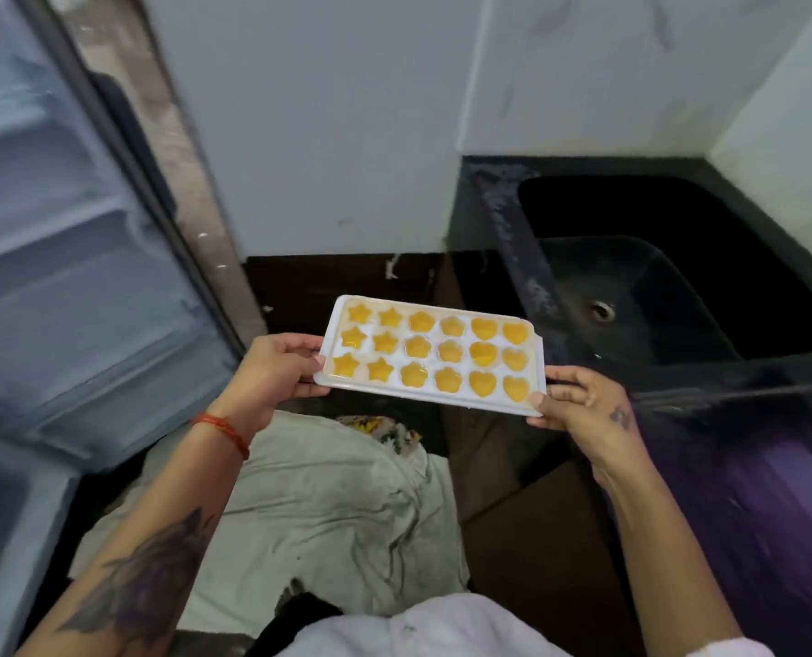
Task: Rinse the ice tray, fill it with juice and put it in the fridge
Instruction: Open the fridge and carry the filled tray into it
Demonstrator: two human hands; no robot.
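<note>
A white ice tray [539, 372] hangs level in mid-air at the centre of the head view. Its star, flower and heart moulds are full of orange juice [417, 346]. My left hand [271, 372] grips the tray's left short end, thumb on top of the rim. My right hand [579, 403] pinches the near right corner, thumb on the rim and fingers underneath. The open fridge door [76, 258] with its grey shelves stands at the left, close beside my left hand.
A black sink [669, 296] set in a dark counter lies to the right, with its drain visible. White tiled walls [323, 116] rise behind. A crumpled pale cloth [328, 505] lies on the dark floor below the tray.
</note>
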